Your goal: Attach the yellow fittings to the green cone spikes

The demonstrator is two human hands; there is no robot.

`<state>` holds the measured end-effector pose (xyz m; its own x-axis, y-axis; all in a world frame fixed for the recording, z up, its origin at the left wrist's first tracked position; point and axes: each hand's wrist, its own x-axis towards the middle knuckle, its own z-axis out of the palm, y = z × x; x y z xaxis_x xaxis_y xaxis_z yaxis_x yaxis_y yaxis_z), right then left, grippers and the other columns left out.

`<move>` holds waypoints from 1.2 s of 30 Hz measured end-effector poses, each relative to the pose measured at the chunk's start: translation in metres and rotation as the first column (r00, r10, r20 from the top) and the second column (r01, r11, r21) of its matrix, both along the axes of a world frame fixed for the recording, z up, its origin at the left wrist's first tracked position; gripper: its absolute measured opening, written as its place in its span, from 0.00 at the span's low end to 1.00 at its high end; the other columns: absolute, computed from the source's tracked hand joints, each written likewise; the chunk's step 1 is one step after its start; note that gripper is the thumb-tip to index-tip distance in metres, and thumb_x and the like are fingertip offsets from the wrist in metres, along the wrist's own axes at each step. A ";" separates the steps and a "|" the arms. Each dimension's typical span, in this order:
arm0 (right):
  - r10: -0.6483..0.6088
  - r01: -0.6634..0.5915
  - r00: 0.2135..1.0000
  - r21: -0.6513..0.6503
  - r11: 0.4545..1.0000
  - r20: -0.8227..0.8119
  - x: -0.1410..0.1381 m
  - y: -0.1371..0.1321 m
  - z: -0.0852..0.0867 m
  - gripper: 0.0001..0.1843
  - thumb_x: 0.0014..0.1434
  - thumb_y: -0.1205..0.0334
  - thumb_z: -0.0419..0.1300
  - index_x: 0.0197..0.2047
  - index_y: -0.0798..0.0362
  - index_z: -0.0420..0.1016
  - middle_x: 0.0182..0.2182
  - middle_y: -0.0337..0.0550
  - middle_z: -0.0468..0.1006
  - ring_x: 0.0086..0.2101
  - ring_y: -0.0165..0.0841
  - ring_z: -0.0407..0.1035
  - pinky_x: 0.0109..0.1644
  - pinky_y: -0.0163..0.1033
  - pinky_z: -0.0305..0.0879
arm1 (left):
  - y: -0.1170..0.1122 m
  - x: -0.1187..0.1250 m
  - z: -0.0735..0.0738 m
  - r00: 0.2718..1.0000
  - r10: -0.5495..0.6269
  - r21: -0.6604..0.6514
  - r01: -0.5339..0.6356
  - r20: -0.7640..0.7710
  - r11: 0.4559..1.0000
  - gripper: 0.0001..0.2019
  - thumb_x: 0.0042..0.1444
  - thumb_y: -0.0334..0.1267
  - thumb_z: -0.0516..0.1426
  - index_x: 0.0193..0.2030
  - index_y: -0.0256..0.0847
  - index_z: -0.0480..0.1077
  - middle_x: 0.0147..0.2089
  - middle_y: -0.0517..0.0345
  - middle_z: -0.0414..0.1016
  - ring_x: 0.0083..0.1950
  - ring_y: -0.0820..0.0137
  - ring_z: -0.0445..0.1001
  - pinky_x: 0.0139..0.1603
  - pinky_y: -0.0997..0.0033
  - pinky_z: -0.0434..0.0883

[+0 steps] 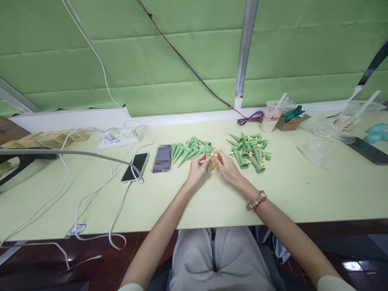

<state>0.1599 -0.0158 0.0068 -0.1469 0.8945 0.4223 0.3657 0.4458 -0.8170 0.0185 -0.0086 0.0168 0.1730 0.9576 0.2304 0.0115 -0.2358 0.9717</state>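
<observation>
My left hand point(197, 169) is closed, its fingertips around a green plastic spike point(208, 150) whose wide end points away from me. Close on the right, my right hand point(226, 166) pinches a small yellow valve piece point(213, 153) against or beside the spike; whether the two parts are joined is too small to tell. More little yellow pieces point(213, 165) lie under and between my fingers, partly hidden. Left of my hands is a group of green cone spikes point(187, 148). Another pile of green spikes point(256, 147), with yellow pieces among them, lies to the right.
A phone point(135, 167) with a white cable and a pixelated rectangle point(162, 158) lie on the left. A power strip point(119, 139) sits behind them. Back right are a drink cup point(270, 117), a cardboard box point(291, 123), plastic bags point(315, 151) and a dark phone point(370, 150).
</observation>
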 end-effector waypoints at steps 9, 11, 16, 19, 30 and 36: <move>-0.136 0.093 0.969 0.202 0.975 0.208 0.005 0.002 -0.001 0.17 0.64 0.58 0.46 0.25 0.50 0.64 0.25 0.44 0.72 0.28 0.36 0.66 0.35 0.40 0.61 | 0.000 -0.002 -0.009 0.997 0.045 -0.029 -0.047 -0.057 0.998 0.14 0.47 0.48 0.62 0.30 0.38 0.72 0.22 0.63 0.65 0.19 0.78 0.58 0.19 0.77 0.58; -0.117 0.099 0.985 0.137 0.986 0.128 0.004 -0.001 0.000 0.19 0.64 0.56 0.46 0.21 0.49 0.61 0.21 0.42 0.70 0.25 0.34 0.64 0.32 0.39 0.59 | -0.001 -0.001 -0.008 0.997 0.053 -0.008 -0.053 -0.047 0.999 0.13 0.46 0.47 0.63 0.28 0.38 0.71 0.21 0.63 0.63 0.23 0.76 0.61 0.22 0.77 0.60; 0.005 -0.028 0.983 -0.123 0.992 -0.181 -0.001 -0.005 0.001 0.23 0.62 0.46 0.49 0.19 0.49 0.56 0.13 0.35 0.62 0.18 0.29 0.58 0.26 0.36 0.56 | -0.001 -0.002 -0.005 0.998 0.023 0.060 -0.020 -0.054 0.998 0.13 0.47 0.45 0.62 0.26 0.36 0.71 0.24 0.61 0.66 0.29 0.74 0.65 0.28 0.77 0.64; 0.072 -0.217 0.901 -0.300 0.929 -0.428 -0.003 -0.004 0.002 0.24 0.58 0.41 0.52 0.20 0.49 0.53 0.12 0.29 0.53 0.13 0.25 0.52 0.20 0.34 0.49 | -0.001 -0.002 -0.006 0.996 -0.001 0.096 0.010 -0.087 0.995 0.13 0.49 0.45 0.60 0.28 0.35 0.71 0.26 0.61 0.67 0.30 0.74 0.64 0.30 0.76 0.64; 0.036 -0.065 0.994 -0.279 0.958 -0.106 0.001 0.000 0.008 0.25 0.62 0.40 0.45 0.27 0.51 0.63 0.18 0.34 0.64 0.18 0.28 0.61 0.26 0.35 0.58 | 0.003 -0.003 -0.006 0.998 0.063 0.042 -0.063 0.004 0.997 0.18 0.52 0.53 0.58 0.32 0.37 0.69 0.25 0.61 0.64 0.26 0.75 0.61 0.27 0.76 0.60; 0.004 -0.024 0.970 0.079 0.997 0.243 0.017 0.004 0.009 0.13 0.65 0.54 0.50 0.45 0.51 0.70 0.46 0.46 0.72 0.34 0.31 0.71 0.38 0.36 0.64 | 0.004 -0.006 -0.001 0.997 -0.019 -0.026 0.022 0.078 0.999 0.21 0.49 0.57 0.60 0.30 0.38 0.64 0.25 0.63 0.60 0.24 0.78 0.57 0.23 0.77 0.57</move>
<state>0.1770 -0.0121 0.0162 -0.2659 0.8562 0.4429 0.5421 0.5127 -0.6658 0.0129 -0.0045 0.0155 0.1752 0.9601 0.2180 -0.0691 -0.2089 0.9755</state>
